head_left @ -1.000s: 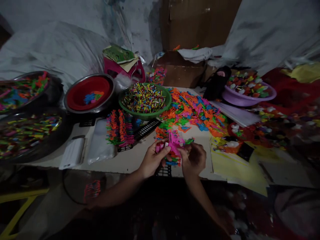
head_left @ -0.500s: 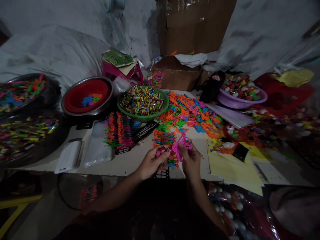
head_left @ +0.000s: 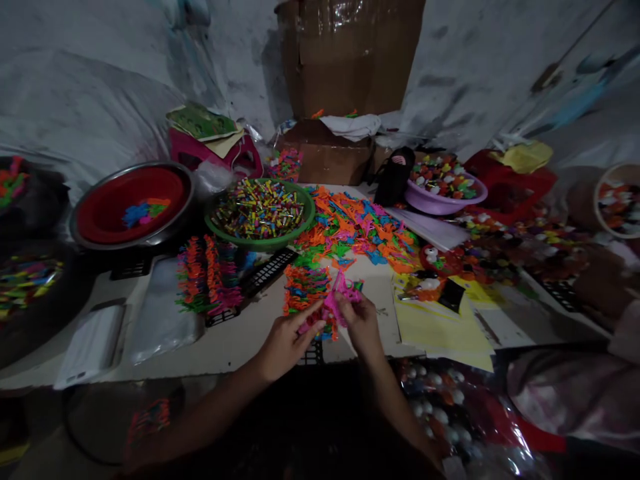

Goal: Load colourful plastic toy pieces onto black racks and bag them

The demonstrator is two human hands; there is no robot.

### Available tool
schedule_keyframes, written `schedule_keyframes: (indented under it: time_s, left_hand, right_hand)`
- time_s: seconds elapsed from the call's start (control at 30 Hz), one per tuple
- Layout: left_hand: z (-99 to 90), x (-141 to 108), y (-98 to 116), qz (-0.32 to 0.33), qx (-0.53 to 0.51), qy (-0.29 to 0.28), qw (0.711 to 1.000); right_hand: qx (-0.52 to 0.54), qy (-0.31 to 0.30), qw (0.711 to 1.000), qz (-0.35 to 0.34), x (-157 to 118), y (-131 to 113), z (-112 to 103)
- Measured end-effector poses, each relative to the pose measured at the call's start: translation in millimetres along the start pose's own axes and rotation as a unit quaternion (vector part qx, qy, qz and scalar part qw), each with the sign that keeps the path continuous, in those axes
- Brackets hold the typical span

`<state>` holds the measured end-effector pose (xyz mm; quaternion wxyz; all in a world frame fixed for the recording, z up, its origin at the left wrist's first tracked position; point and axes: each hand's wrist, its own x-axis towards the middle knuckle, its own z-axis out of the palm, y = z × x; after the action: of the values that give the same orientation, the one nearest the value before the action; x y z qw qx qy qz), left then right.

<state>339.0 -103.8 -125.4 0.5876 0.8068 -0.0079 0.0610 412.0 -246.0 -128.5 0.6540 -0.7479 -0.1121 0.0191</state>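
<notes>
Both hands meet over the front of the table. My right hand [head_left: 364, 323] is closed on a bright pink plastic figure piece [head_left: 341, 299] with openwork limbs. My left hand [head_left: 289, 339] pinches a small reddish-pink piece, largely covered by the fingers, against the pink figure piece's left side; whether the two are joined I cannot tell. Just beyond lies a row of orange, green and blue plastic pieces [head_left: 303, 287] on a black slotted rack. Behind it spreads a loose heap of similar coloured pieces [head_left: 357, 220].
A green basin [head_left: 213, 230] of small wrapped cylinders stands behind left, beside a red basin [head_left: 95, 207] in a metal one. Filled rows of pieces [head_left: 207, 273] lie left. At right are yellow sheets [head_left: 435, 330] and a purple basin [head_left: 445, 200]; a cardboard box [head_left: 330, 160] is behind.
My hands have come together, bringing the small reddish piece against the pink figure piece. The camera view has turned to the right, so the table appears shifted left.
</notes>
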Motion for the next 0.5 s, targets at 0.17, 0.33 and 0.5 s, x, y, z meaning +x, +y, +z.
schedule_keyframes:
  time_s: [0.17, 0.33, 0.5]
  left_hand:
    - [-37.4, 8, -17, -0.044, 0.003, 0.209, 0.977]
    - [-48.5, 3, -41, -0.103, -0.024, 0.226, 0.968]
    - [-40.2, -1, -51, -0.128, -0.017, 0.220, 0.967]
  right_hand:
    - [-0.427, 0.034, 0.891, 0.152, 69, 55, -84]
    - [-0.554, 0.181, 0.804, 0.114, 146, 111, -127]
    - [-0.569, 0.150, 0.792, 0.163, 186, 139, -117]
